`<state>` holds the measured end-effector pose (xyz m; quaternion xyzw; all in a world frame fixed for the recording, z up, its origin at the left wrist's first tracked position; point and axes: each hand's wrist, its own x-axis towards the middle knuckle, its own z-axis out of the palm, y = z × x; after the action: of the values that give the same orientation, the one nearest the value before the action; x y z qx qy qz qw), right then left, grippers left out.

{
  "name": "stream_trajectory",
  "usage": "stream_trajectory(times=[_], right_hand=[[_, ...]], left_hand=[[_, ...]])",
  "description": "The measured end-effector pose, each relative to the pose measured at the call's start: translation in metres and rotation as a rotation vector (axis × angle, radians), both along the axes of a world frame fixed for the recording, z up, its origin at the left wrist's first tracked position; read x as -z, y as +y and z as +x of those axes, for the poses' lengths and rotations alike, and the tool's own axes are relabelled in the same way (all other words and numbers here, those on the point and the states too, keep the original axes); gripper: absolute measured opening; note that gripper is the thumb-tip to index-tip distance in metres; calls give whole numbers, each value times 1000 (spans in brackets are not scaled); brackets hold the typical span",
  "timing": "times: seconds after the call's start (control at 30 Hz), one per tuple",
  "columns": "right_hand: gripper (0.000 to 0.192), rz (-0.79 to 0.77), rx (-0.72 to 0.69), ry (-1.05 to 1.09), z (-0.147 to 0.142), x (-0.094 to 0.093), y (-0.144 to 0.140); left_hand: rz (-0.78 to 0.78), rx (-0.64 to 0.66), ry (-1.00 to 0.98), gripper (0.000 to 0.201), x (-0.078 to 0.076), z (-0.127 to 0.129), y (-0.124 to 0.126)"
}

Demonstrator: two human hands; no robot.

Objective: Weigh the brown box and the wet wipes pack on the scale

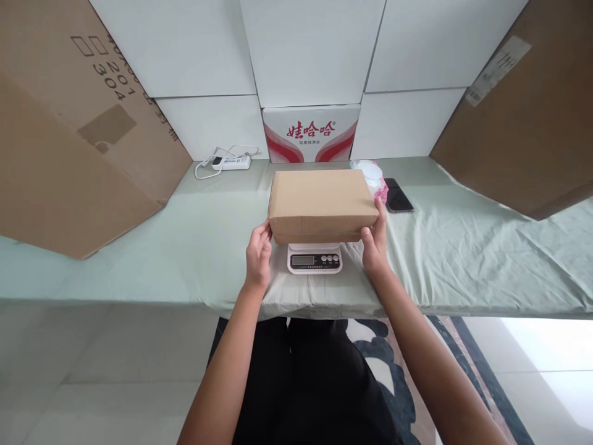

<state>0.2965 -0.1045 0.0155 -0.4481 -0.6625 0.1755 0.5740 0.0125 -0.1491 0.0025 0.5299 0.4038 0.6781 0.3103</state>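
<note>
A closed brown cardboard box [324, 196] is gripped between my two hands, over a white kitchen scale [315, 259]. My left hand [259, 254] presses on its front left corner, fingers bent against the side. At the front right corner, my right hand [376, 242] has its thumb in front and its fingers along the side. The box hides the scale's platform, so I cannot tell whether it rests there or hangs just above. The scale's display and buttons face me; no digits can be read on the display.
A table with a pale green cloth [208, 247] carries a power strip with a white cable [231, 162], a white-and-pink packet [370, 176] and a black phone [398, 195]. Large cardboard sheets [83, 154] [523, 123] flank both sides. A red-and-white carton [311, 134] stands behind.
</note>
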Motion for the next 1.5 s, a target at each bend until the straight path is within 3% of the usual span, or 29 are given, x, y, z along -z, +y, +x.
stream_trajectory(times=[0.23,0.53,1.0,1.27,1.4,1.5], right_hand=[[70,59,337,325,15,0,8],[46,64,292,395,9,0,12],[44,20,335,306,8,-1,10],[60,1,55,252,7,5,6],[65,3,-74,164,4,3,1],[69,-14,-125,106,-2,-16,4]], left_hand=[[77,-264,-182,60,-8,-7,3],[29,-284,-244,56,-9,-10,3],[-5,-251,-189,53,-8,-10,2],[-85,26,-100,74,-5,-4,3],[-120,58,-69,77,-2,-3,5],[-94,36,-62,82,-11,-12,15]])
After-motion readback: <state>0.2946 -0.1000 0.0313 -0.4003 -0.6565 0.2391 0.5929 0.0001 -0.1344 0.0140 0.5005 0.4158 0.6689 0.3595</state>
